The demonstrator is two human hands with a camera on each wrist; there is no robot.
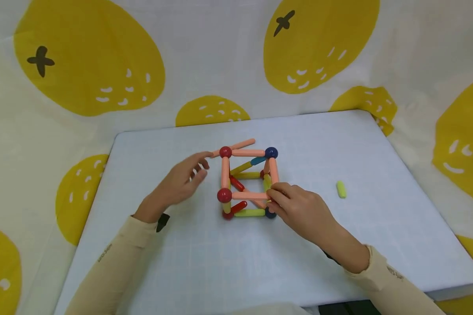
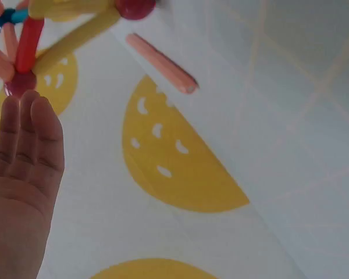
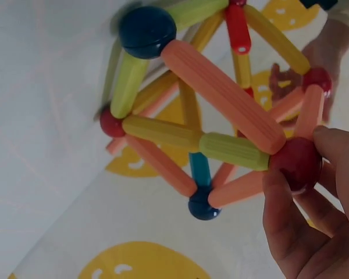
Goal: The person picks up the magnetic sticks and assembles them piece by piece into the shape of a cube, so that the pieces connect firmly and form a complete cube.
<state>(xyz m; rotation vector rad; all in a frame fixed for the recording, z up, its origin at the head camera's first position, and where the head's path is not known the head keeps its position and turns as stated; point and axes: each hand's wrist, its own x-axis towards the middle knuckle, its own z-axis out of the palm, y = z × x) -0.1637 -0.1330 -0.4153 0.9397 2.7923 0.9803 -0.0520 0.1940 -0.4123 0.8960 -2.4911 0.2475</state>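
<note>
A cube-like frame of rods and balls stands mid-table in the head view, with pink rods (image 1: 248, 152) along the top and yellow-green rods (image 1: 250, 212) at the base. My right hand (image 1: 299, 210) pinches a red ball (image 3: 296, 164) at the near right top corner, between thumb and fingers. Pink and green rods meet at that ball. My left hand (image 1: 181, 179) is at the frame's left side, fingers loosely extended and holding nothing. Its fingertips are close to the far left red ball (image 1: 225, 152); contact is unclear. A dark blue ball (image 1: 271, 152) marks the far right corner.
Behind the frame, a loose pink rod (image 1: 244, 143) lies on the white table (image 1: 173, 262). A short green rod (image 1: 341, 189) lies farther right. Short red rods (image 1: 236, 183) show inside the frame. A lemon-patterned cloth (image 1: 213, 52) hangs around the table.
</note>
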